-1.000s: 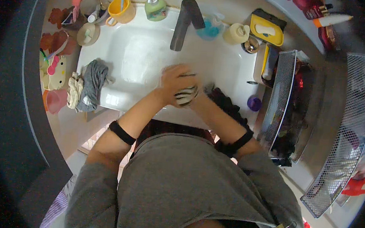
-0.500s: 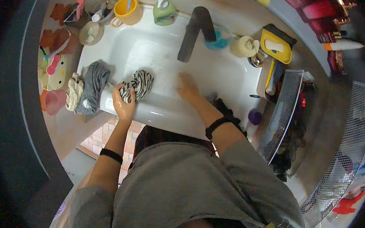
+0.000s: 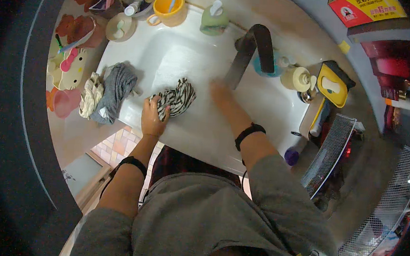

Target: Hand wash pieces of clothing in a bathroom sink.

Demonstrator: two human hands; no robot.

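In my left hand (image 3: pixel 154 118) is a crumpled black-and-white striped cloth (image 3: pixel 181 98), gripped at its near left side over the white sink (image 3: pixel 143 57). The fingers wrap around the bundle, thumb on its right. My right hand (image 3: pixel 221 93) reaches into the basin just left of the dark faucet (image 3: pixel 245 59). Motion smears its fingers, and nothing shows clearly in it. A grey cloth (image 3: pixel 118 91) and a cream cloth (image 3: pixel 90 96) lie bunched together on the sink's left rim.
Along the back stand a yellow mug (image 3: pixel 169 12), a green pump bottle (image 3: pixel 214 21) and a cream pump bottle (image 3: pixel 296 79). A yellow soap dish (image 3: pixel 332 87) sits at right, beyond a wire mesh basket (image 3: pixel 329 153). Cups and a small bowl (image 3: pixel 120 28) crowd the left.
The whole view has shifted, so the sink appears farther right. My right hand has moved to the left of the faucet and is blurred. My left hand keeps its grip on the striped cloth.
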